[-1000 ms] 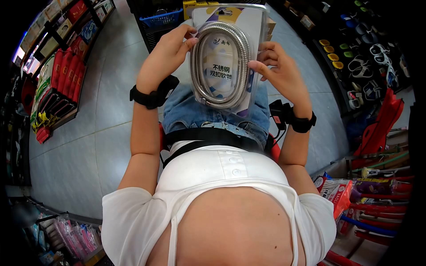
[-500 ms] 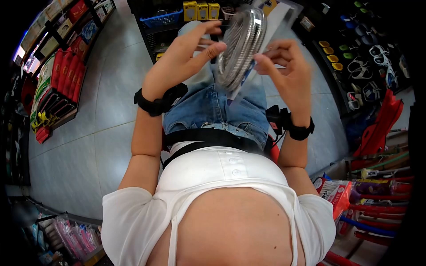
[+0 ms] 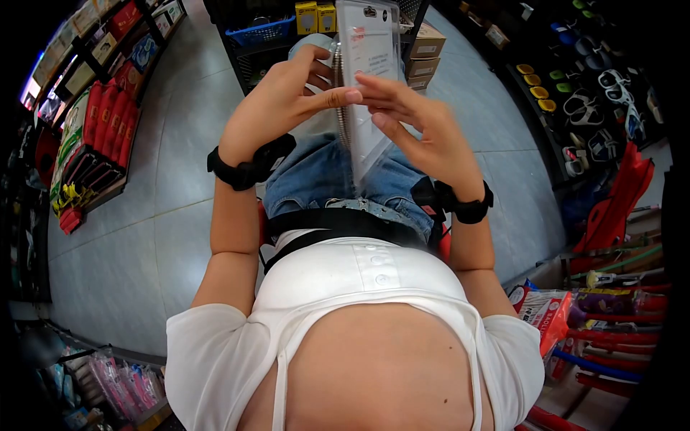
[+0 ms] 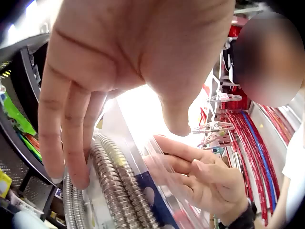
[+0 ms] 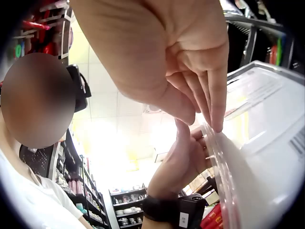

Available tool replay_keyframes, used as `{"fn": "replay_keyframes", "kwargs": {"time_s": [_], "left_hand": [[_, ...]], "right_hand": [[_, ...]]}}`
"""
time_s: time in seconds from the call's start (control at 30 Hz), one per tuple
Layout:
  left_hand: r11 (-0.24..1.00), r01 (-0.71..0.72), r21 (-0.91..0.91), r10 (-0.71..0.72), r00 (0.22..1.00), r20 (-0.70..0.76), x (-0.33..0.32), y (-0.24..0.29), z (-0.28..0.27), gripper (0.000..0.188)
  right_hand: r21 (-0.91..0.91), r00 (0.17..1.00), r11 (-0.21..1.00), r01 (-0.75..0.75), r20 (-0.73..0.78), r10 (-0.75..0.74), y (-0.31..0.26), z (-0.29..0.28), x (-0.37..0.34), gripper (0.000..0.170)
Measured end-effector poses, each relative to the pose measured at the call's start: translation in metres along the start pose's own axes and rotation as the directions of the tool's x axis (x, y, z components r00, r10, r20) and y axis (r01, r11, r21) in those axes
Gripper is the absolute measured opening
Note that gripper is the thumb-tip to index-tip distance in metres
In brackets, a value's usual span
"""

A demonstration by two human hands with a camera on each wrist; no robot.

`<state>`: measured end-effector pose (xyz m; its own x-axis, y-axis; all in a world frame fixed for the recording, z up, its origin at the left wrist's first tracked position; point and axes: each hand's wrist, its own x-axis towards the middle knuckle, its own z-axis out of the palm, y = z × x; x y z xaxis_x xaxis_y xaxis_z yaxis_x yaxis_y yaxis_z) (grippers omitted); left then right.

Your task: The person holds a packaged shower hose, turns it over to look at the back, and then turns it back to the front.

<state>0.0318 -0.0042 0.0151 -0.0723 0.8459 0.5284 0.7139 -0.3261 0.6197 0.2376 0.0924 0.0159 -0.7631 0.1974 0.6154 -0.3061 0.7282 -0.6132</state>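
Note:
A blister-packed coil of metal shower hose [image 3: 370,50] is upright in front of me, its white printed back turned towards the right. In the left wrist view the ribbed silver hose [image 4: 112,183] shows through clear plastic. My left hand [image 3: 287,93] grips the pack from the left, fingers over the hose side and thumb across to its near edge. My right hand [image 3: 424,126] touches the pack's back and edge with nearly straight fingers, its thumb off to the near side. The clear edge of the pack [image 5: 220,176] runs below the right fingertips in the right wrist view.
Ahead, beyond my knees, a dark shelf holds a blue basket [image 3: 260,31] and yellow boxes [image 3: 316,18], with brown cartons [image 3: 424,56] beside it. Racks of goods line the right, red packets [image 3: 108,115] the left. Grey tiled floor [image 3: 180,144] lies between.
The pack has turned from its front facing me, through edge-on, to its back showing. My left hand shifted right then back left; my right hand came inward to the pack's edge.

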Motion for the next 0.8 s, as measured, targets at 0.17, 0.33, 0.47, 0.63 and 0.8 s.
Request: {"fn": "replay_keyframes", "kwargs": {"time_s": [0.17, 0.33, 0.47, 0.63, 0.8], "left_hand": [[0.998, 0.062, 0.008, -0.062, 0.998, 0.005, 0.001, -0.005, -0.003, 0.069], [0.998, 0.062, -0.012, -0.061, 0.995, 0.078, -0.002, -0.005, -0.009, 0.059], [0.994, 0.034, -0.101, -0.023, 0.993, 0.113, -0.001, -0.01, -0.009, 0.053], [0.983, -0.047, -0.18, 0.069, 0.991, 0.118, 0.001, -0.002, -0.008, 0.048], [0.971, -0.171, -0.168, 0.171, 0.985, -0.012, 0.002, -0.013, -0.008, 0.042]], "right_hand": [[0.072, 0.995, 0.993, -0.093, 0.042, 0.09, 0.002, 0.006, 0.0, 0.042], [-0.221, 0.912, 0.943, -0.249, -0.381, 0.151, 0.011, -0.025, 0.003, 0.039], [-0.268, 0.739, 0.915, -0.3, -0.672, 0.045, 0.042, -0.049, -0.004, 0.047], [-0.073, 0.811, 0.921, -0.382, -0.503, 0.297, 0.05, -0.051, -0.01, 0.047], [0.002, 0.813, 0.953, -0.303, -0.521, 0.26, 0.035, -0.049, -0.007, 0.038]]}}
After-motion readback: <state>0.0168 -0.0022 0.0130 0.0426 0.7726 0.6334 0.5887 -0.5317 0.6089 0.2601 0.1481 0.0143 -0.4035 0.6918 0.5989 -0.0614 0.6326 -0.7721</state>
